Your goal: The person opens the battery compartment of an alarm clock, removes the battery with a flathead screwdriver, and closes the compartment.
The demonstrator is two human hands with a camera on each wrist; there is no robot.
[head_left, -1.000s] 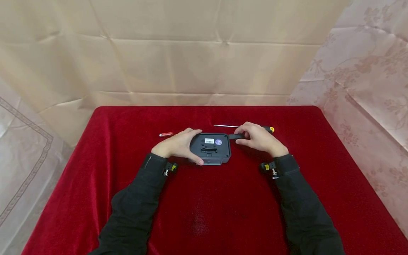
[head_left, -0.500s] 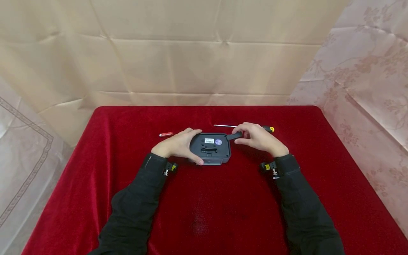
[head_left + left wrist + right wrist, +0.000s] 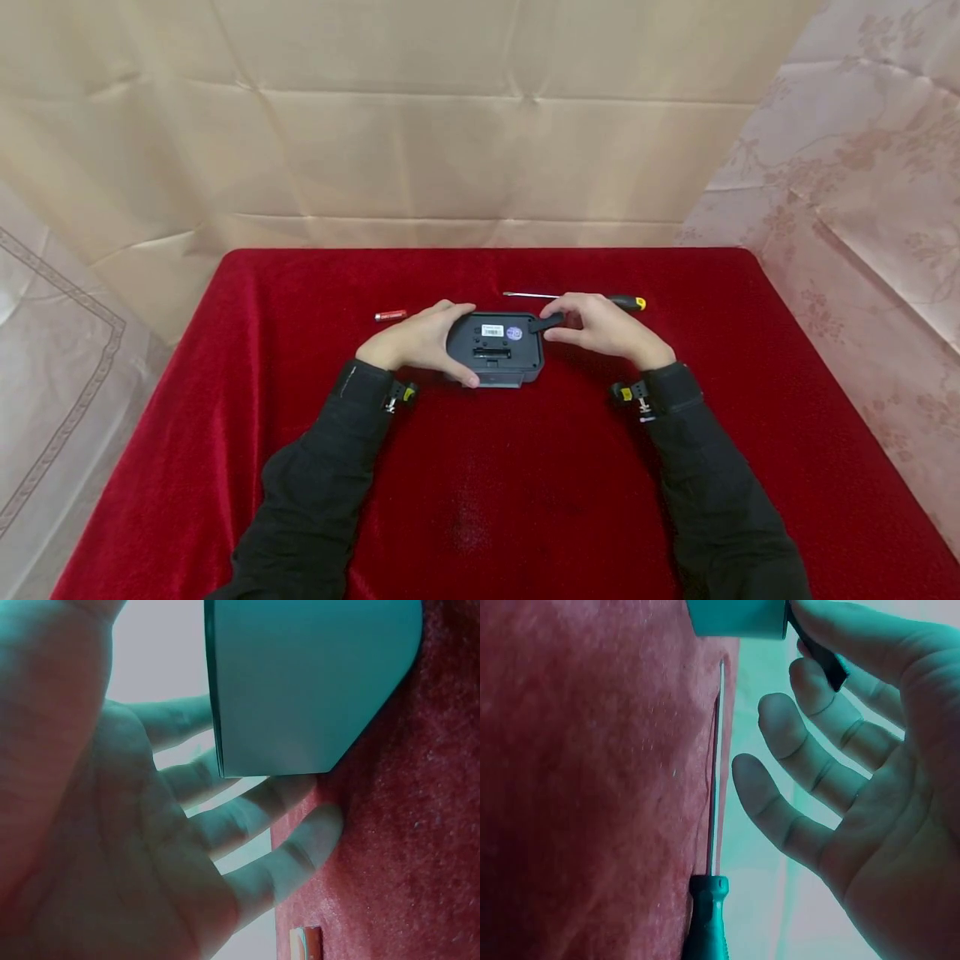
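Note:
A dark grey device (image 3: 495,350) lies back-up on the red cloth (image 3: 480,500), showing a white label and a round sticker. My left hand (image 3: 423,340) grips its left side, thumb at the near edge and fingers over the far edge. In the left wrist view the fingers (image 3: 247,817) reach past the device's edge (image 3: 300,682). My right hand (image 3: 581,327) pinches a small flat black piece (image 3: 547,322) against the device's far right corner. The right wrist view shows that piece (image 3: 821,656) between thumb and forefinger, beside the device corner (image 3: 735,616), with the other fingers spread.
A screwdriver (image 3: 536,295) with a black and yellow handle lies just behind my right hand, its shaft (image 3: 714,795) pointing left. A small red battery (image 3: 390,316) lies left of my left hand. Beige cloth walls surround the table.
My right hand has carried the black piece a little left, from beside the device onto its far right corner. The left hand and the device have stayed put.

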